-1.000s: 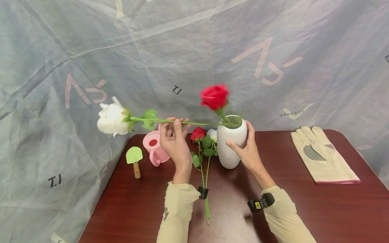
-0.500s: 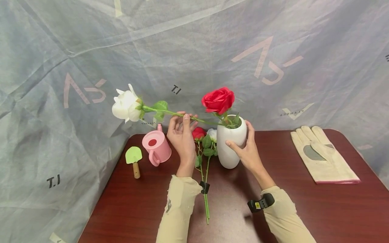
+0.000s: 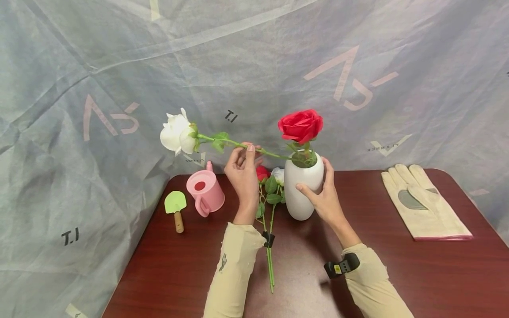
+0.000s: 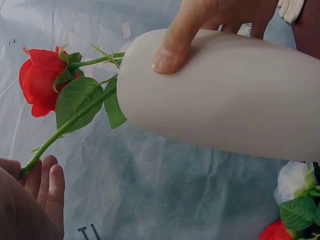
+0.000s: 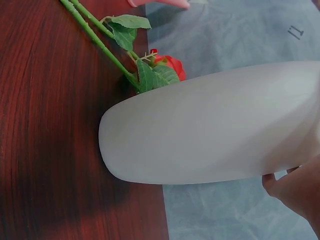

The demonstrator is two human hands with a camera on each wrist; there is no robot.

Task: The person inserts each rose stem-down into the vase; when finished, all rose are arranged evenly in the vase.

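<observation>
My left hand point(image 3: 244, 176) pinches the stem of a white rose point(image 3: 177, 134) between thumb and fingers. The bloom points left, and the stem slants down rightward with its end at the mouth of a white vase point(image 3: 301, 194). In the left wrist view that green stem point(image 4: 75, 117) runs from the fingers to the rim; how deep its end sits is hidden. A red rose point(image 3: 301, 126) stands in the vase, its lower stem out of sight inside. My right hand point(image 3: 328, 201) grips the vase from the right side, thumb across its front.
Behind the left wrist lie another red rose point(image 3: 262, 174) and a white rose point(image 3: 278, 176), stems toward me. Left of them stand a pink watering can point(image 3: 210, 194) and a small green trowel point(image 3: 176, 203). Work gloves point(image 3: 425, 203) lie at the right. A grey sheet point(image 3: 238, 66) hangs behind the table.
My left hand has moved right and slightly up with the white rose, its stem now slanting into the vase mouth. The red rose in the vase has swung right. My right hand has stayed put.
</observation>
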